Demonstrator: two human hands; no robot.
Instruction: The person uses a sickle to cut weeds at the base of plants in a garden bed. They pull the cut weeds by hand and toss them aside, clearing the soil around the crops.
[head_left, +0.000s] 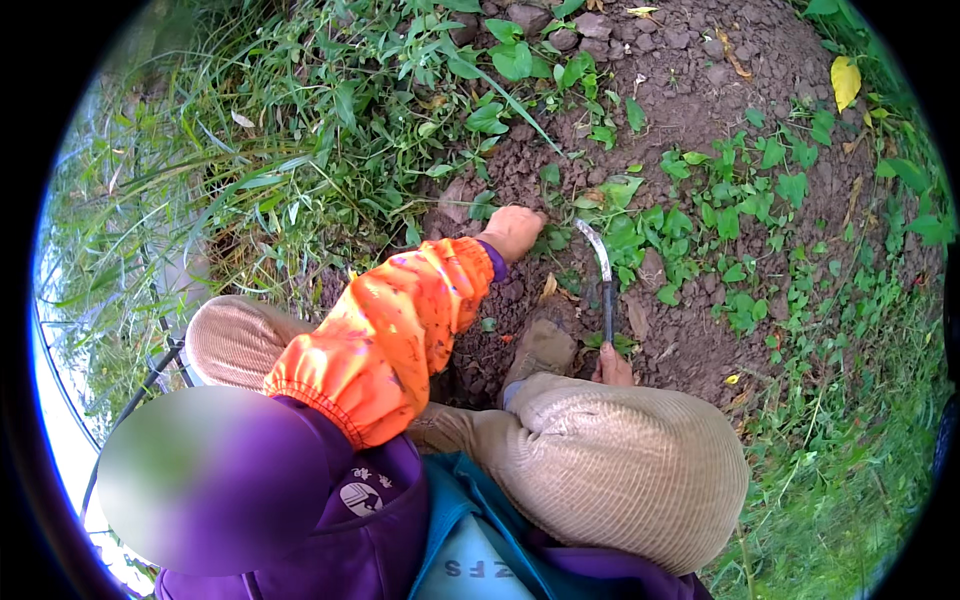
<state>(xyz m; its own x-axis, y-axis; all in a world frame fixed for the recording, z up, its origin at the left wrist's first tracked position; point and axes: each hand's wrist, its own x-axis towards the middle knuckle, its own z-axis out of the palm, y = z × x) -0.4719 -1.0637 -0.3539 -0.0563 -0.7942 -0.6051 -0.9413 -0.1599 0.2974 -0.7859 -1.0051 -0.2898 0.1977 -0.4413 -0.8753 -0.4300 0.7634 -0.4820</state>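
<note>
My right hand (616, 367), partly hidden behind my knee, grips the dark handle of a small sickle (606, 289). Its curved metal blade (595, 241) points away from me, low over the soil and beside green leaves. To the left of the blade, my left hand (514, 229) reaches down to the ground with its fingers curled. Leafy weeds (555, 238) lie right by its fingertips; whether the fingers hold any stems is hidden. An orange sleeve cover (390, 322) wraps my left forearm.
Brown clumpy soil (690, 90) spreads ahead, with low broad-leaved vines (735, 210) to the right. Dense tall grass and weeds (315, 127) stand on the left. My shoe (541, 349) and bent knee (630, 457) are close to the sickle handle. Stones (596, 26) lie at the far side.
</note>
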